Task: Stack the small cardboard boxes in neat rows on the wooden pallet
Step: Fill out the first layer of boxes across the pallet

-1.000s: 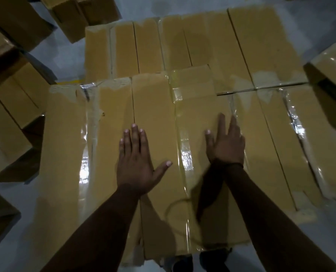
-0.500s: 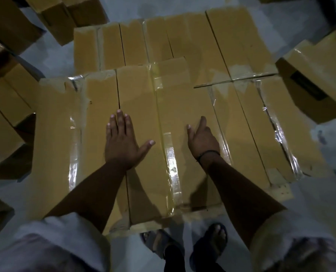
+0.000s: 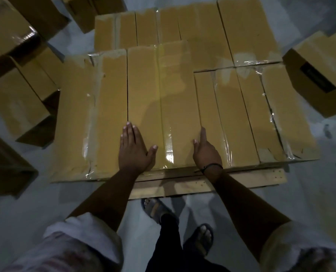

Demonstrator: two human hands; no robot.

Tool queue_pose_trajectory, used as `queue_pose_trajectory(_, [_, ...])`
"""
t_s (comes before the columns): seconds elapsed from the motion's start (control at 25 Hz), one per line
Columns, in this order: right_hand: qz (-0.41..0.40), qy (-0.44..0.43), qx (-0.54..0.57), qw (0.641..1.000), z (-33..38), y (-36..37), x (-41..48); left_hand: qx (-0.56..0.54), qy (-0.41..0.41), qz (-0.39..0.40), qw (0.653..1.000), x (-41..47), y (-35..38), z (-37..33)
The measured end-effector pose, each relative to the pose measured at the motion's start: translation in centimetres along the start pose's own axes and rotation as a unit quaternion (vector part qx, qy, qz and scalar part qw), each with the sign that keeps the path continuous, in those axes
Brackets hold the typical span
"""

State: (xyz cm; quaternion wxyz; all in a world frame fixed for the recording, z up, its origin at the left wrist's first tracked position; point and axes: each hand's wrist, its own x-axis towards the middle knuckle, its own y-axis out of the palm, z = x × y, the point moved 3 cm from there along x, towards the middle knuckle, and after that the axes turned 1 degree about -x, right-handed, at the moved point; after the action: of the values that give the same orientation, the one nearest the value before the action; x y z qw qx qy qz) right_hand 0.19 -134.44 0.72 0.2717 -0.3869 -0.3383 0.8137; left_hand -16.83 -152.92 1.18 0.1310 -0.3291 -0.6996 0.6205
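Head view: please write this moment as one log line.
left hand: flat on taped cardboard box | right hand: at its right edge | wooden pallet: front plank showing

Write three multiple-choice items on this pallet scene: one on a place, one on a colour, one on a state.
1. Where does the left hand rest?
A. on the grey floor
B. on top of a tan rectangular cardboard box
C. on a bare pallet plank

2. What colour is the thin wrist band on the right arm?
A. red
B. white
C. black

3. How do the left hand's fingers lie?
A. straight and flat on the cardboard
B. curled round a box edge
C. clenched, holding nothing

Answers:
1 B, since the palm lies on the box's top face near its front edge.
2 C, since the loop shows dark black against the wrist.
3 A, since all the fingers stretch forward along the box top.
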Motion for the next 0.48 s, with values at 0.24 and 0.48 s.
queue_pose_trajectory(0.24, [0.042,0.028,0.105,0.993,-1.7,-0.4,-2.5,-0.163,-0.097,-0.121,0.974,-3.3,-0.6,1.3])
queue_pose_trajectory(0.48, [0.030,0.032,0.185,0.982,-2.1,0.1,-3.0,-0.265,-0.254,-0.144,0.919,-2.4,0.1,2.8])
